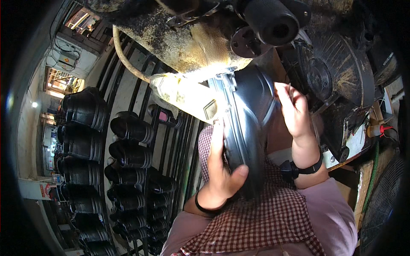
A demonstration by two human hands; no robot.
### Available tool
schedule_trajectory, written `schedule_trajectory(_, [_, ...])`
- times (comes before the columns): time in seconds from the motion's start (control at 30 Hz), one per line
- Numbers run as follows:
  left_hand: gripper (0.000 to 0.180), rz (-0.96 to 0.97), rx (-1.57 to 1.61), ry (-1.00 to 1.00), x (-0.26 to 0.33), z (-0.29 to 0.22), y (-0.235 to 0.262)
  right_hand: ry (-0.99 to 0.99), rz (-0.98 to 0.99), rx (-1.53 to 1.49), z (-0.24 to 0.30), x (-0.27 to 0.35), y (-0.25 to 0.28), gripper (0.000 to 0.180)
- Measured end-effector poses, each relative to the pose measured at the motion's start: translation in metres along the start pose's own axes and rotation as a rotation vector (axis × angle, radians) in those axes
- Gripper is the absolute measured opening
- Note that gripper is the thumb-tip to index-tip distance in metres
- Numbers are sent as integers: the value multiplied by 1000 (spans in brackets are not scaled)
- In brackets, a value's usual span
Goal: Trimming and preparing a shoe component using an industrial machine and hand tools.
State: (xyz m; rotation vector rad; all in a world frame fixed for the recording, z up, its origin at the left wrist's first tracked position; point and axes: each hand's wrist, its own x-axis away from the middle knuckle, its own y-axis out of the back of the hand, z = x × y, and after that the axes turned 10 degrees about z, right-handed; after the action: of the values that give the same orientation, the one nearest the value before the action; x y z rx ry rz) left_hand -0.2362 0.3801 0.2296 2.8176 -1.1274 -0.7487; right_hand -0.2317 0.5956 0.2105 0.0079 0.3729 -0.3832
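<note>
A black rubber shoe (247, 123) is held upright in front of me, its upper end pressed up against a grimy machine (192, 42). My left hand (222, 170) grips the shoe's lower part, thumb across its side. My right hand (294, 109) rests on the shoe's right edge with fingers curled around it. A bright lamp (183, 91) under the machine lights the shoe's top. A checked apron (256, 217) covers my lap below the shoe.
A metal rack (128, 162) at the left holds several rows of black shoes. To the right stand a dark wheel housing (337, 72) of the machine and a cluttered bench edge (358, 141). A black roller (273, 21) juts out above.
</note>
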Motion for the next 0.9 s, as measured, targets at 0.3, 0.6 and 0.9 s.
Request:
schedule_trajectory(0.3, [65, -260, 204, 152, -42, -9, -7, 248, -176, 839, -41, -2, 5, 27])
schedule_trajectory(0.6, [22, -139, 128, 60, -51, 41, 16, 347, 89, 609, -10, -19, -15, 43])
schedule_trajectory(0.9, [81, -59, 649, 156, -51, 36, 5, 309, 117, 780, -23, -25, -4, 43])
